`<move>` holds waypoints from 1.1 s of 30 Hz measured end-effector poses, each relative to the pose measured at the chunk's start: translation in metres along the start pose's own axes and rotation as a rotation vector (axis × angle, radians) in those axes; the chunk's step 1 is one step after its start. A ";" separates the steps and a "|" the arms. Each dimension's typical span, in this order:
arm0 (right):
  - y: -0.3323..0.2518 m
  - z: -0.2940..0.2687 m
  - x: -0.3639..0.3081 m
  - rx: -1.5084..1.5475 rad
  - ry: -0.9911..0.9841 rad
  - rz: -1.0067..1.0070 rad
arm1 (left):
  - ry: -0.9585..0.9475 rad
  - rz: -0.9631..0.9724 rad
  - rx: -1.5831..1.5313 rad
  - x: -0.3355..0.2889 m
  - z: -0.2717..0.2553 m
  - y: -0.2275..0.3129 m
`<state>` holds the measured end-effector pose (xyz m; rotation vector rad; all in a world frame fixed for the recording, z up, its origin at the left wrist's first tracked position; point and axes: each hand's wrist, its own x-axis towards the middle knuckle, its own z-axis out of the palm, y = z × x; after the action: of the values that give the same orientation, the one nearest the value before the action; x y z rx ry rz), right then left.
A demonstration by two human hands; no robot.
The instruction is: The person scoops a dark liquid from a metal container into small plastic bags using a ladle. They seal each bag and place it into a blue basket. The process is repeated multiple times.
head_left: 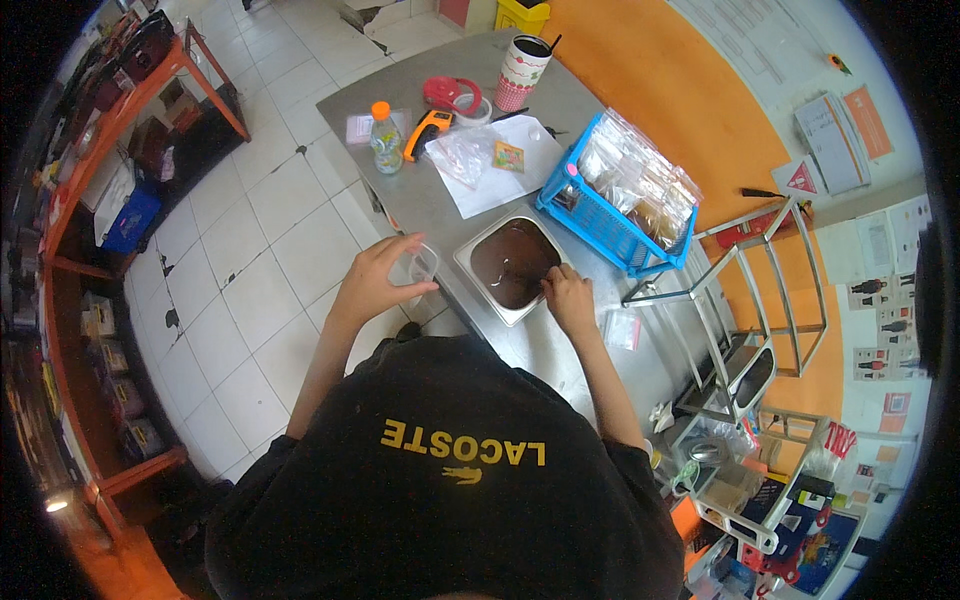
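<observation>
My left hand [372, 285] holds a small clear plastic cup [425, 263] between thumb and fingers, just left of the table's edge. Beside it on the steel table sits a rectangular metal pan [482, 291] with a smooth dark brown mass [505, 258] inside, chocolate-like in look. My right hand [570, 298] is at the pan's right rim, its fingers pinched together at the edge of the brown mass. Whatever those fingers may grip is too small or hidden to make out.
A blue plastic basket [605, 222] full of silvery packets stands right of the pan. Behind lie white paper [480, 195], an orange-black handheld thermometer [428, 132], tape rolls [452, 95], an orange-capped bottle [386, 140] and a patterned cup [523, 72]. A metal rack [740, 270] stands at right.
</observation>
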<state>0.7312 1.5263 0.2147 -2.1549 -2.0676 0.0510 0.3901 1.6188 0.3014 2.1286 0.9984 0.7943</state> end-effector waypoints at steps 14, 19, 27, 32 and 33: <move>0.000 -0.026 -0.035 0.733 0.059 0.203 | 0.010 0.144 -0.011 0.029 0.018 -0.005; -0.006 -0.089 -0.038 0.645 0.168 0.196 | -0.020 0.174 -0.085 0.051 0.038 -0.008; -0.020 -0.200 -0.039 0.518 0.335 0.165 | -0.171 0.146 -0.163 0.085 0.070 -0.002; -0.027 -0.222 -0.035 0.436 0.391 0.136 | -0.198 0.206 -0.173 0.093 0.091 0.007; -0.028 -0.221 -0.035 0.433 0.395 0.129 | -0.208 0.213 -0.173 0.093 0.091 0.014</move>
<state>0.7312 1.4731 0.4339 -1.8499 -1.5334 0.0730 0.5122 1.6605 0.2792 2.1372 0.5811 0.7136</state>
